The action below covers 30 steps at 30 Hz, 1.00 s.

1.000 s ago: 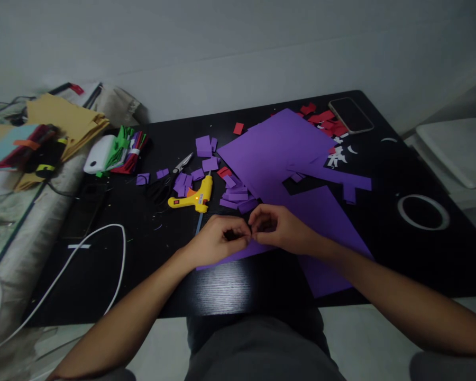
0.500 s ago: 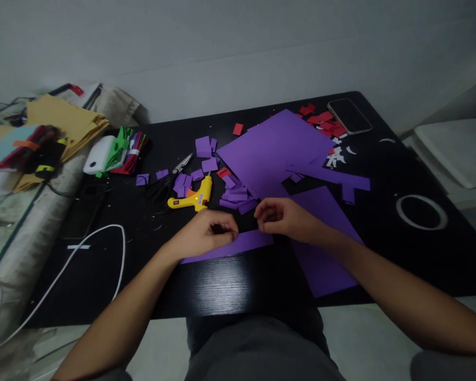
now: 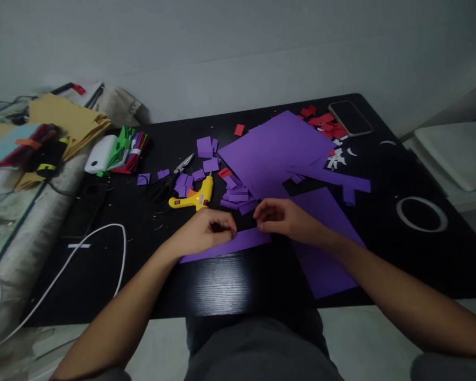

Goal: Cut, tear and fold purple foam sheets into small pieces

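Note:
A long purple paper strip [image 3: 246, 241] lies nearly flat near the table's front edge, below both hands. My left hand [image 3: 208, 230] rests over its upper edge, fingers curled and thumb pressed close to the fingertips on the paper. At the strip's right end is my right hand [image 3: 281, 217], its fingers bent and thumb tip by the paper's upper edge. Just beyond my left hand lies a yellow glue gun [image 3: 196, 199]. A pile of small purple paper pieces [image 3: 238, 196] sits between and beyond the hands. A purple sheet [image 3: 321, 259] passes under my right forearm.
A large purple sheet [image 3: 269, 145], red scraps [image 3: 329, 126] and a phone [image 3: 351, 117] lie at the back right. Scissors [image 3: 182, 164] lie left of centre. A tape ring [image 3: 421, 214] is at right. A white cable [image 3: 122, 254] crosses the left side.
The purple strip has shifted slightly left, and both hands have moved very little with it. The other things lie as before.

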### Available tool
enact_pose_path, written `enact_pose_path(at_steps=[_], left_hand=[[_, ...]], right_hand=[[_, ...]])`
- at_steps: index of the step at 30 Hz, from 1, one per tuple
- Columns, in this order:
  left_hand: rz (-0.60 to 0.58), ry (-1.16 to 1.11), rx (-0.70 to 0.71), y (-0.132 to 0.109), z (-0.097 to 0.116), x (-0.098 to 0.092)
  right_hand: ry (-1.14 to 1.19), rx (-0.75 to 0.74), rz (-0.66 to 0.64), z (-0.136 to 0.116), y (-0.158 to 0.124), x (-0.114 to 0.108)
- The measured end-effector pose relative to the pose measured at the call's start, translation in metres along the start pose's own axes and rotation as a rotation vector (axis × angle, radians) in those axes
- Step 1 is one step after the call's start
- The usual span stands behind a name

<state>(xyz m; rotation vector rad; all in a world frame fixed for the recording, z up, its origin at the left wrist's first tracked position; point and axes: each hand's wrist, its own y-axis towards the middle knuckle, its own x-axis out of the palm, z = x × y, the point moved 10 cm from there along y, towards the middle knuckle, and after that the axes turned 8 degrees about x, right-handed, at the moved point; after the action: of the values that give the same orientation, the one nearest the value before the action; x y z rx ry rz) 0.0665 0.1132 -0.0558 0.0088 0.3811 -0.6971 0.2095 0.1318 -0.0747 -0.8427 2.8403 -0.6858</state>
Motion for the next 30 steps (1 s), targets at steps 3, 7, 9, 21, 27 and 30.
enact_pose_path(at_steps=[3, 7, 9, 21, 27, 30], left_hand=[[-0.016, 0.003, 0.011, 0.000, 0.002, 0.001], [-0.044, -0.004, 0.031, 0.001, 0.005, 0.001], [-0.042, -0.012, 0.030, 0.000, 0.006, -0.001], [0.024, -0.027, 0.012, 0.001, 0.006, -0.006], [0.028, -0.084, -0.007, 0.003, 0.006, 0.005], [0.032, -0.088, -0.007, 0.004, 0.005, 0.011]], right_hand=[[-0.005, -0.019, -0.016, -0.001, -0.002, 0.007], [0.030, -0.013, -0.033, 0.000, -0.001, 0.006], [0.046, 0.001, -0.047, 0.000, 0.000, 0.004], [-0.005, -0.027, 0.034, -0.005, -0.001, -0.006], [0.003, 0.030, -0.039, 0.005, -0.004, 0.020], [-0.001, 0.023, -0.037, 0.005, -0.005, 0.023]])
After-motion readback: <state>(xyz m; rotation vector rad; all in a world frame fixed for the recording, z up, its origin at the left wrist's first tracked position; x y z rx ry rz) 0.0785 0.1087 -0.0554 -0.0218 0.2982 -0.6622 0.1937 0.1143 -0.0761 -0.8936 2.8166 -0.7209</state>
